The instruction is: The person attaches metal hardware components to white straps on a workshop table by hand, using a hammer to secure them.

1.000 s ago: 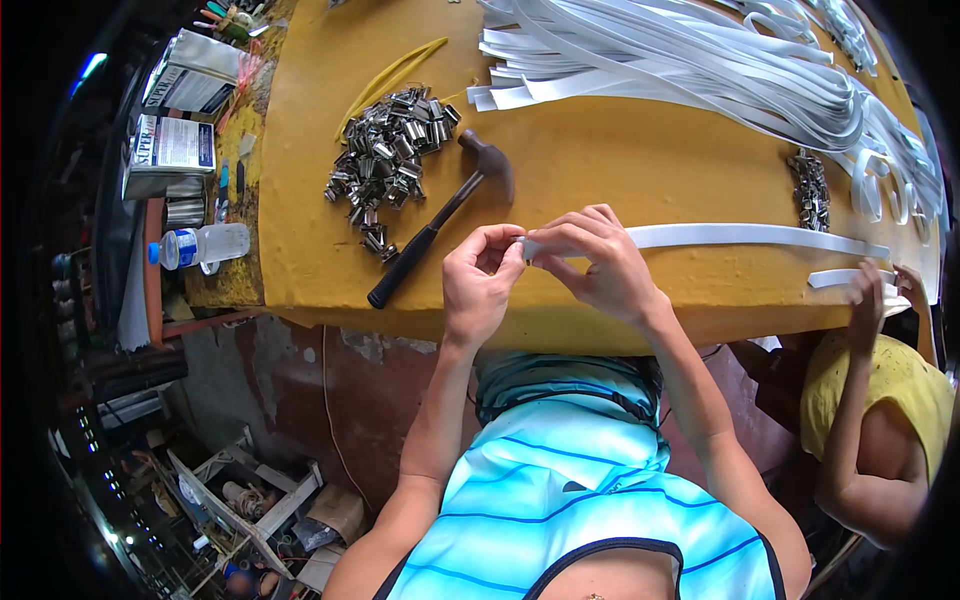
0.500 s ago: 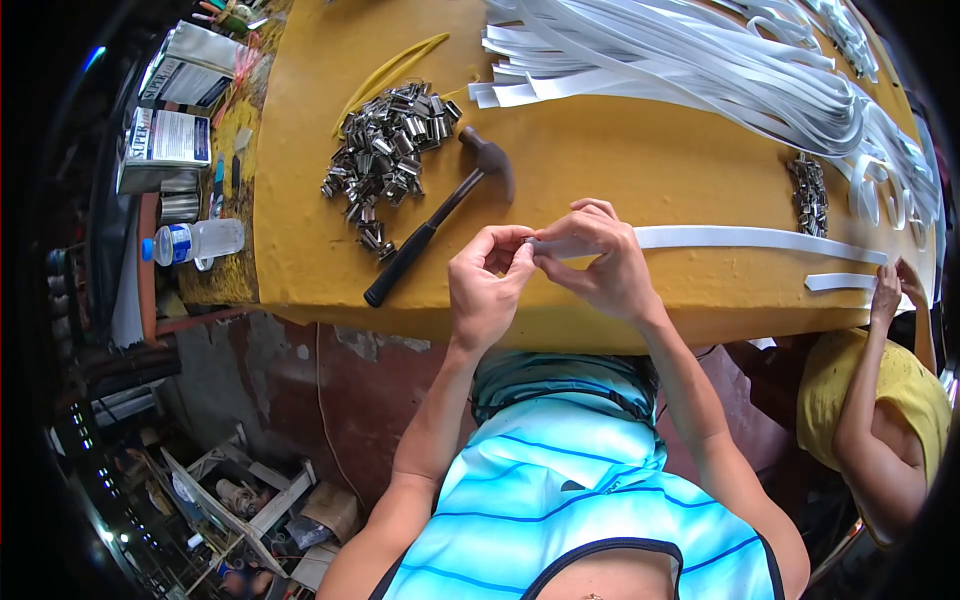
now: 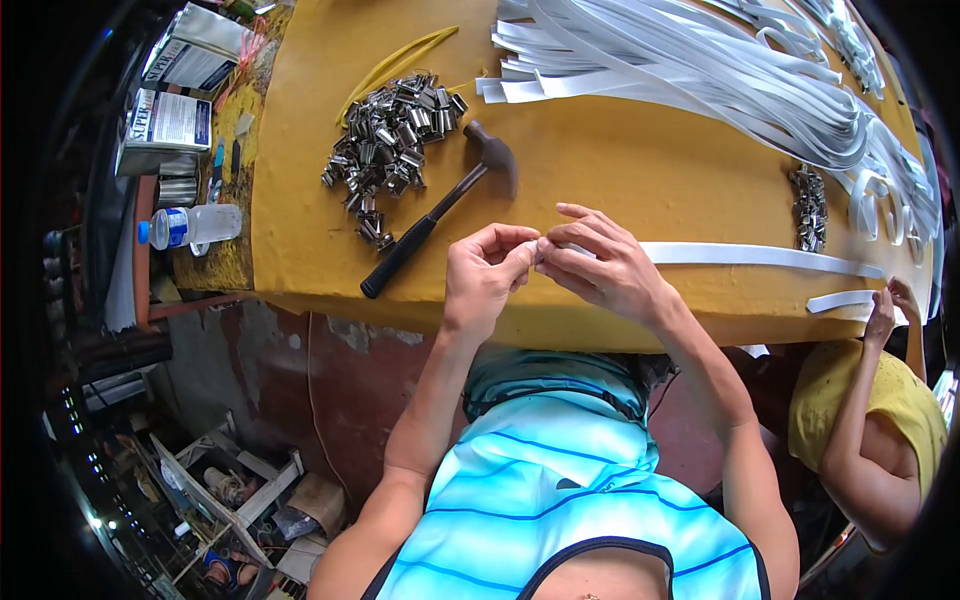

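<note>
Fingertip work: pinching the left end of the white strap [image 3: 760, 255] between left hand [image 3: 482, 278] and right hand [image 3: 612, 262], above the near side of the table [image 3: 650, 165], leaving the rest stretched right, almost to a co-worker's hands [image 3: 880, 318]. Since a moment ago, seemingly bringing the right hand closer over the tip, so covering more of it and suggesting finer handling. At left, seeing a blue-capped clear bottle [image 3: 205, 226] and, beyond, labelled tins [image 3: 172, 120]; not making out any contents.
</note>
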`<state>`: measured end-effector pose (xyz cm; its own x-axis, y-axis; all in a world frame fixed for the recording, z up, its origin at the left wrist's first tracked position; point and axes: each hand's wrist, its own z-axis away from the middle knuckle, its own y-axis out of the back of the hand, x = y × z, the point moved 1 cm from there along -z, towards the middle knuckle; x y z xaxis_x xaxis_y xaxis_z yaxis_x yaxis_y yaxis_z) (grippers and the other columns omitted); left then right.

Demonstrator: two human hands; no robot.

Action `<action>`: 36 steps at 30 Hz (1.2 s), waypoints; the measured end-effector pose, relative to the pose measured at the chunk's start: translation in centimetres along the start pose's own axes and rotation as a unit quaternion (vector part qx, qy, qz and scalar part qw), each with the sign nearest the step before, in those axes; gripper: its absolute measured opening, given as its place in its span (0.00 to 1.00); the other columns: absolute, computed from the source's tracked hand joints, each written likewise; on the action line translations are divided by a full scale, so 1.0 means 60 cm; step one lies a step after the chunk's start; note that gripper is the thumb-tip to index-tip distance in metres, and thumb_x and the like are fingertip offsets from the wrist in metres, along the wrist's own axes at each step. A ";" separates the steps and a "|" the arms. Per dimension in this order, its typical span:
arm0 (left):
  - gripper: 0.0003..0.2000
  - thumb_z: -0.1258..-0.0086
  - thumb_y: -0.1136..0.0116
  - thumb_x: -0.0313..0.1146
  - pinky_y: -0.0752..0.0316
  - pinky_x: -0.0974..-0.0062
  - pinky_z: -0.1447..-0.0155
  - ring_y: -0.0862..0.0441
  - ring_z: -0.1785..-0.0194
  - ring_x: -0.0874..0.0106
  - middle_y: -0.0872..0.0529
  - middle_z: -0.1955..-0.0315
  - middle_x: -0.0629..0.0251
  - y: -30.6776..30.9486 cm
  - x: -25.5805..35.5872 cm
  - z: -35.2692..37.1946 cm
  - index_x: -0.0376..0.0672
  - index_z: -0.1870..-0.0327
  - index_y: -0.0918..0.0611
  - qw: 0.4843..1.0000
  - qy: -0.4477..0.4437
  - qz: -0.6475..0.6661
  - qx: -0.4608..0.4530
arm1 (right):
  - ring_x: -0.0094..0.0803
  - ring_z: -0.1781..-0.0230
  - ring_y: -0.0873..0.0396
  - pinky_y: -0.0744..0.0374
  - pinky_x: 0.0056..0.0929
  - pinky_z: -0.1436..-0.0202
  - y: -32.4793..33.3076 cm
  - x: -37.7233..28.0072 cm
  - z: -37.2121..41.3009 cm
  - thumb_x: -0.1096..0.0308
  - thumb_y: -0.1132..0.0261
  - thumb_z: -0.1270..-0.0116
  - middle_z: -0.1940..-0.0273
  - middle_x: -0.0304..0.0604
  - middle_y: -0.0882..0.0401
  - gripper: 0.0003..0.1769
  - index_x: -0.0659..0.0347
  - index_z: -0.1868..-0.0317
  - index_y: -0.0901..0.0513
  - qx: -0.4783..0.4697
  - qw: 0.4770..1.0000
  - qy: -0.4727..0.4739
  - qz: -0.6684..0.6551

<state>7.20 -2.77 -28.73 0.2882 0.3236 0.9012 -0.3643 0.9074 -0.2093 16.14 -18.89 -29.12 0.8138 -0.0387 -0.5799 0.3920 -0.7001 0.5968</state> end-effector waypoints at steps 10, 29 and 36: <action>0.07 0.29 0.37 0.22 0.27 0.86 0.68 0.20 0.71 0.84 0.12 0.68 0.66 0.006 0.035 0.008 0.31 0.53 0.14 0.995 -0.068 -0.064 -0.015 | 0.24 0.66 0.20 0.22 0.27 0.61 0.048 0.000 -0.038 0.60 0.32 0.27 0.69 0.41 0.14 0.15 0.66 0.58 0.11 -0.082 0.890 -0.367 -0.257; 0.07 0.28 0.39 0.22 0.24 0.84 0.64 0.17 0.69 0.80 0.12 0.68 0.63 -0.015 0.037 0.021 0.30 0.53 0.15 0.995 -0.099 -0.008 -0.010 | 0.22 0.66 0.18 0.20 0.24 0.62 0.042 -0.020 -0.045 0.62 0.29 0.31 0.71 0.41 0.13 0.15 0.68 0.64 0.12 -0.043 0.879 -0.349 -0.322; 0.11 0.28 0.39 0.21 0.21 0.82 0.56 0.16 0.62 0.78 0.12 0.61 0.62 -0.021 0.024 0.017 0.29 0.48 0.17 0.995 -0.096 0.016 -0.025 | 0.24 0.65 0.17 0.20 0.25 0.61 0.045 -0.018 -0.048 0.63 0.29 0.32 0.70 0.43 0.12 0.14 0.69 0.63 0.12 -0.033 0.889 -0.356 -0.286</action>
<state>7.15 -3.76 -26.80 0.1013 0.3001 0.9485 -0.3247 0.9112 -0.2536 17.54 -18.68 -25.26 0.0057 -0.1480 -0.9890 0.6975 -0.7081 0.1099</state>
